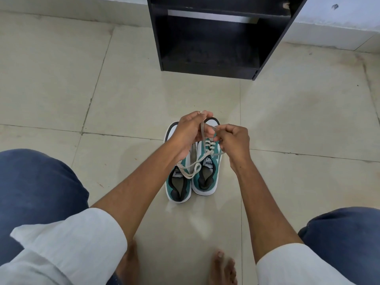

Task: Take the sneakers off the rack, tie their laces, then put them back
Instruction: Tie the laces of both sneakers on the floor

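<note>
Two green and white sneakers stand side by side on the tiled floor, toes pointing away from me: the left sneaker and the right sneaker. Both hands hover over the right sneaker's toe end. My left hand pinches a beige lace and holds it up as a loop. My right hand grips the other end of that lace beside the eyelets. A slack loop of lace lies across both shoe tongues. The left sneaker's front is hidden behind my left forearm.
A black shoe rack with open shelves stands on the floor straight ahead, against a pale wall. My knees in blue trousers flank the sneakers, and my bare feet rest on the tiles near the bottom edge.
</note>
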